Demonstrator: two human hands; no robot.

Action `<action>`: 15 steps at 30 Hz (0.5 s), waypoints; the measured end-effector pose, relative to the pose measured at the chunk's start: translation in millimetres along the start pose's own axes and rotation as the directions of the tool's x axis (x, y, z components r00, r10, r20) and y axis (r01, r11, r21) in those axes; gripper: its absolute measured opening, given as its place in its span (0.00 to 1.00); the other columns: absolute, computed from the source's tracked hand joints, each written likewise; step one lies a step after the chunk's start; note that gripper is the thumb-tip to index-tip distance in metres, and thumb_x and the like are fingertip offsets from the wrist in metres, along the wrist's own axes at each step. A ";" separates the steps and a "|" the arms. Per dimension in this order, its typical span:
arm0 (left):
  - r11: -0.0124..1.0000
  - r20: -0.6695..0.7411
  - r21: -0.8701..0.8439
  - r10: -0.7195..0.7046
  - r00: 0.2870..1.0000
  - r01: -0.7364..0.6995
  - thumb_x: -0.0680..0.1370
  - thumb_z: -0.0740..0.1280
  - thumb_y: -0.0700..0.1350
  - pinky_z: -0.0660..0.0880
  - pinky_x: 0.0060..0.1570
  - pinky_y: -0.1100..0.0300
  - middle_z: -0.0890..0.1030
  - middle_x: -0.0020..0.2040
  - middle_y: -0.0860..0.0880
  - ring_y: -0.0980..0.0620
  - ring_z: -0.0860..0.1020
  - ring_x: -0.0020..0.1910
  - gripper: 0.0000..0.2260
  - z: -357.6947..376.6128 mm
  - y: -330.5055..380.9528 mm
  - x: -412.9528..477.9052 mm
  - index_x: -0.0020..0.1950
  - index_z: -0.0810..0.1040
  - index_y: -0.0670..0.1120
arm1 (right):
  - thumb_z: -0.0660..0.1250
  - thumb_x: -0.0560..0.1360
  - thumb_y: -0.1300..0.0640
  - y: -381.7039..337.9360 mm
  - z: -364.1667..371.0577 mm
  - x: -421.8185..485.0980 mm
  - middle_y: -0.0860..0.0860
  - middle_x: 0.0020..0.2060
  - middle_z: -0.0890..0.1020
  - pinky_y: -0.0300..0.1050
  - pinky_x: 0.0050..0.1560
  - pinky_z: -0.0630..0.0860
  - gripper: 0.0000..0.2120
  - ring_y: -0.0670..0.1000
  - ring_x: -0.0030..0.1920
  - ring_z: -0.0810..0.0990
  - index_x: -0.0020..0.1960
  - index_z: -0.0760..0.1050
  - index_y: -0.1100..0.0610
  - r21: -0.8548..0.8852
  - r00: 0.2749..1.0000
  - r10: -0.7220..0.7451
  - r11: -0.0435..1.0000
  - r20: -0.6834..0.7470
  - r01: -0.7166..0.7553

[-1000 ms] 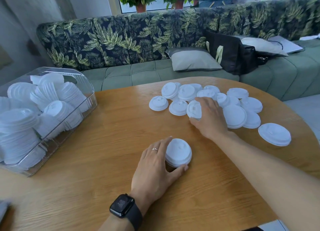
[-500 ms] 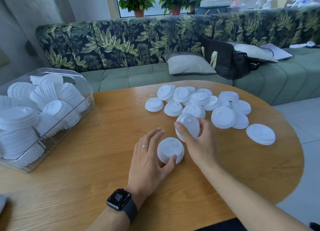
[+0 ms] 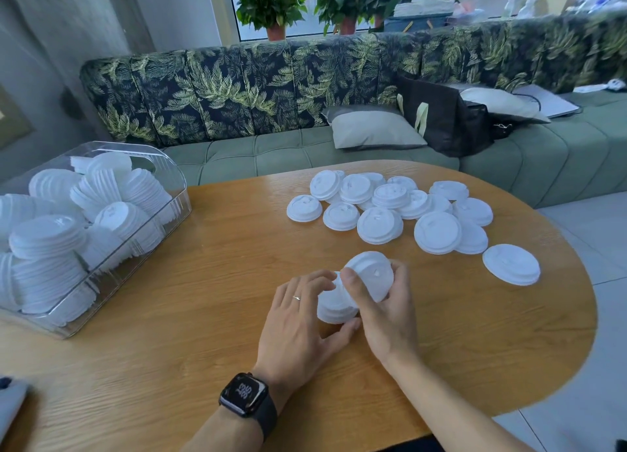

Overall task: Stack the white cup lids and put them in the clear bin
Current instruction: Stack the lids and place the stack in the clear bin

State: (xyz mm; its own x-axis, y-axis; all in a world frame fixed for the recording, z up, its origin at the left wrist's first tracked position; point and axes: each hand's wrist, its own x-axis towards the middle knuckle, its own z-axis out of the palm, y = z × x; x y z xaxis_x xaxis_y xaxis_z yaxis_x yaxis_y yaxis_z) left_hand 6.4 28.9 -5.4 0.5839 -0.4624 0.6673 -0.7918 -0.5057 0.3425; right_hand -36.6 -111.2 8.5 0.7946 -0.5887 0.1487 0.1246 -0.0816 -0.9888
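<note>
White plastic cup lids lie loose and overlapping on the oval wooden surface, at about 1 o'clock from the hands, with one single lid lying apart at 3 o'clock. The right hand pinches one tilted white lid, thumb on its near edge and fingers curled round its far edge, holding it over a short stack of lids that stands on the surface. The left hand, with a thin ring and a black wrist watch, cups that stack, fingers bent round its far left side and thumb at its near side. At 9 o'clock, well apart, stands the clear plastic bin, packed with stacked lids. A leaf-print sofa runs behind at 12 o'clock.
</note>
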 end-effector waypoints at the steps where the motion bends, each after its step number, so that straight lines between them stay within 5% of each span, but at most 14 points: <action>1: 1.000 0.007 0.009 0.012 1.000 -0.012 0.74 0.74 0.58 0.71 0.58 0.58 0.78 0.62 0.53 0.53 0.77 0.59 0.24 0.3 0.6 0.2 0.63 0.69 0.49 | 0.75 0.59 0.29 1.4 0.5 0.0 0.36 0.44 0.84 0.35 0.42 0.77 0.34 0.40 0.43 0.84 0.54 0.71 0.50 -0.016 1.000 -0.003 1.000 -0.001 0.003; 7: 0.998 0.003 0.057 -0.027 1.000 0.027 0.75 0.70 0.64 0.70 0.61 0.56 0.79 0.63 0.53 0.52 0.77 0.60 0.31 1.4 -2.3 1.7 0.70 0.72 0.45 | 0.64 0.68 0.28 5.6 1.6 -1.3 0.40 0.44 0.83 0.33 0.41 0.75 0.27 0.39 0.41 0.82 0.51 0.73 0.51 -0.054 0.999 -0.029 0.998 0.041 0.032; 11: 0.991 -0.035 0.074 -0.110 0.993 0.112 0.73 0.68 0.69 0.70 0.61 0.56 0.79 0.63 0.50 0.51 0.76 0.61 0.38 2.0 -4.8 3.4 0.73 0.71 0.43 | 0.59 0.76 0.32 5.8 1.2 -4.5 0.55 0.33 0.78 0.47 0.39 0.75 0.26 0.47 0.35 0.77 0.42 0.73 0.56 -0.058 0.994 -0.070 0.995 0.085 0.075; 15: 0.980 -0.060 0.057 -0.185 0.981 0.188 0.73 0.65 0.69 0.67 0.62 0.58 0.78 0.65 0.49 0.51 0.74 0.63 0.38 1.2 -6.9 4.0 0.75 0.68 0.45 | 0.63 0.77 0.37 9.1 1.0 -4.7 0.46 0.27 0.74 0.43 0.38 0.71 0.22 0.48 0.33 0.74 0.33 0.70 0.51 -0.107 0.985 -0.136 0.983 0.105 0.147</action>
State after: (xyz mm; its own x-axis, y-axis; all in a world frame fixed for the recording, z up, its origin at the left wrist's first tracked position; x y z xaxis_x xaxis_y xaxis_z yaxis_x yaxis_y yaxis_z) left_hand 14.5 29.7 -5.9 0.7084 -0.3164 0.6309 -0.6562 -0.6246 0.4235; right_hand -38.6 -108.4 -1.2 0.8280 -0.4847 0.2821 0.1762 -0.2527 -0.9514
